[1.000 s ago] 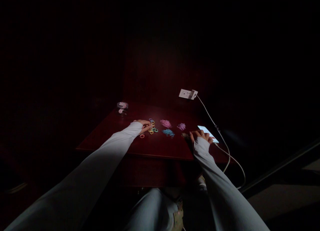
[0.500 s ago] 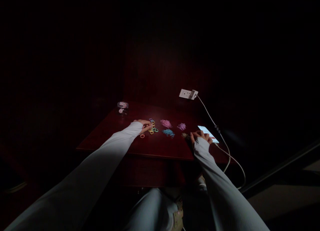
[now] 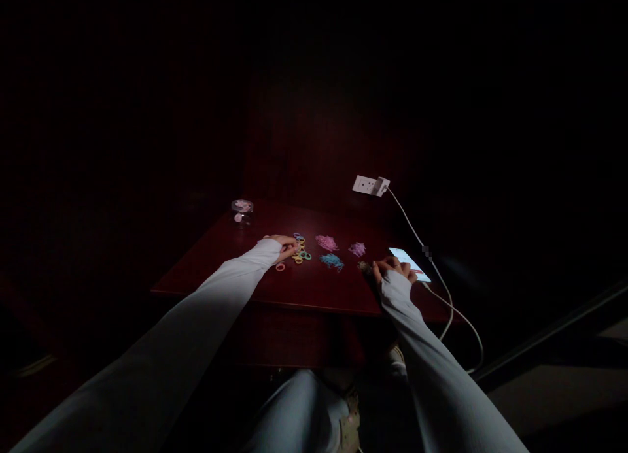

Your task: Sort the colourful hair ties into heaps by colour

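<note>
My left hand [image 3: 285,246] rests at the left side of several coloured hair rings [image 3: 300,250], its fingers curled together; whether it holds one of them is too small to tell. Just below it lies a single orange-red ring [image 3: 280,267]. To the right are small piles of thin bands: pink [image 3: 326,243], blue [image 3: 332,261] and purple [image 3: 358,249]. My right hand [image 3: 392,268] is beside a small brownish pile [image 3: 364,265], with its fingers bent and pressed together in front of a lit phone [image 3: 415,267]. What those fingers hold, if anything, cannot be made out.
A clear jar [image 3: 242,212] with pinkish contents stands at the back left of the dark red table [image 3: 304,295]. On the wall, a white socket [image 3: 365,185] has a charger plugged in, and its white cable [image 3: 444,284] hangs past the table's right side.
The whole view has shifted very slightly. My right hand has moved a little to the left, closer to the brownish pile. My left hand stays by the rings.
</note>
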Demonstrator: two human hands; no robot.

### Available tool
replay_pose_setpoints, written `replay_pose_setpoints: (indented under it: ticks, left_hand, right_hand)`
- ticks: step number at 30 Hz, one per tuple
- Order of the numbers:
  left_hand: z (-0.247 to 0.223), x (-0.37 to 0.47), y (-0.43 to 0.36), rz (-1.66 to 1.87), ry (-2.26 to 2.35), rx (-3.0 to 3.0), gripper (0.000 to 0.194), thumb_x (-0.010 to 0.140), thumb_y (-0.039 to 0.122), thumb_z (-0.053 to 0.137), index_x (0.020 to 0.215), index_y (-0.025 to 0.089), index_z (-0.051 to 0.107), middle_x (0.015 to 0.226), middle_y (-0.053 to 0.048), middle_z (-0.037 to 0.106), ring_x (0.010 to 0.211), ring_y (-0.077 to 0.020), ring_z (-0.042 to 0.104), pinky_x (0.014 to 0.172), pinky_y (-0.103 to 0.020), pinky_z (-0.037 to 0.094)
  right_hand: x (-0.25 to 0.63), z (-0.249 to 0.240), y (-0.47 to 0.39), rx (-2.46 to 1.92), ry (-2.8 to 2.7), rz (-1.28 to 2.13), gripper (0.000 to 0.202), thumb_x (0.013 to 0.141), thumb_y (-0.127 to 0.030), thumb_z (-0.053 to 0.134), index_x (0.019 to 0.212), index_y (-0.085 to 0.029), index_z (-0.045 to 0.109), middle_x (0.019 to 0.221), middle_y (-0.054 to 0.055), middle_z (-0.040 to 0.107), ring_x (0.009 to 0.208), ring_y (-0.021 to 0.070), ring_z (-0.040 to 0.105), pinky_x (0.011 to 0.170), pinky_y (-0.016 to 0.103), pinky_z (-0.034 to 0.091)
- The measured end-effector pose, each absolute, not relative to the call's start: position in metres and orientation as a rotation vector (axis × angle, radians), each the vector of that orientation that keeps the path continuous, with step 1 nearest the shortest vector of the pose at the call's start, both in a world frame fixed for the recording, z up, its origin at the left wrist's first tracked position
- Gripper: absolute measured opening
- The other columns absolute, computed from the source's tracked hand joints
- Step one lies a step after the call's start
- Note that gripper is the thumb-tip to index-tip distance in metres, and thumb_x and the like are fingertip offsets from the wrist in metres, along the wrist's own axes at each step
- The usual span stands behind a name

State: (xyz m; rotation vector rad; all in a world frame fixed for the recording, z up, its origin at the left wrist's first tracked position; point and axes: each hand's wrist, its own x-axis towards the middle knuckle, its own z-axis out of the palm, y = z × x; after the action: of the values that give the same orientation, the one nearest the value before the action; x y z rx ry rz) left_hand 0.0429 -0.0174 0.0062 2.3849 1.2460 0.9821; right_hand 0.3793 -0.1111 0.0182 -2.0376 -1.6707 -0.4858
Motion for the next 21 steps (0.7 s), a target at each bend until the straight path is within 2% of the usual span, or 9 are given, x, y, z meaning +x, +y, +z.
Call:
replay_pose_setpoints:
  ticks: [6, 11, 17, 21]
  left_hand:
    - [0.006, 0.041, -0.018, 1.007, 1.204, 2.419, 0.032, 0.089, 0.041, 0.052, 0.081, 0.016, 0.072, 0.065, 0.001, 0.060, 0.055, -0.0083, 0.041, 0.055, -0.021, 0.028]
    - [0.006, 0.038, -0.017, 1.014, 1.164, 2.426, 0.037, 0.091, 0.046, 0.050, 0.086, 0.017, 0.073, 0.071, -0.001, 0.065, 0.060, -0.0100, 0.046, 0.057, -0.022, 0.029]
    - [0.005, 0.040, -0.015, 1.000, 1.228, 2.428, 0.039, 0.090, 0.048, 0.050, 0.085, 0.018, 0.074, 0.061, 0.001, 0.056, 0.055, -0.0103, 0.041, 0.053, -0.024, 0.025]
    - [0.005, 0.038, -0.014, 1.000, 1.140, 2.464, 0.040, 0.093, 0.047, 0.048, 0.089, 0.017, 0.075, 0.067, 0.000, 0.059, 0.059, -0.0105, 0.044, 0.055, -0.023, 0.027]
  right_hand:
    - [0.368, 0.021, -0.110, -1.994, -1.675, -0.573, 0.037, 0.098, -0.041, 0.042, 0.104, -0.026, 0.075, 0.121, 0.009, 0.063, 0.109, 0.0295, 0.044, 0.091, 0.043, 0.026]
    - [0.319, 0.018, -0.103, -1.833, -1.820, -0.504, 0.030, 0.098, -0.044, 0.049, 0.101, -0.032, 0.076, 0.116, 0.005, 0.066, 0.106, 0.0267, 0.046, 0.088, 0.039, 0.024]
    - [0.252, 0.011, -0.090, -1.676, -1.933, -0.396, 0.024, 0.094, -0.049, 0.059, 0.104, -0.035, 0.076, 0.114, 0.003, 0.065, 0.102, 0.0238, 0.047, 0.085, 0.036, 0.023]
    - [0.235, 0.010, -0.086, -1.618, -1.959, -0.372, 0.024, 0.093, -0.050, 0.061, 0.105, -0.036, 0.076, 0.115, 0.003, 0.064, 0.102, 0.0233, 0.046, 0.085, 0.036, 0.023]
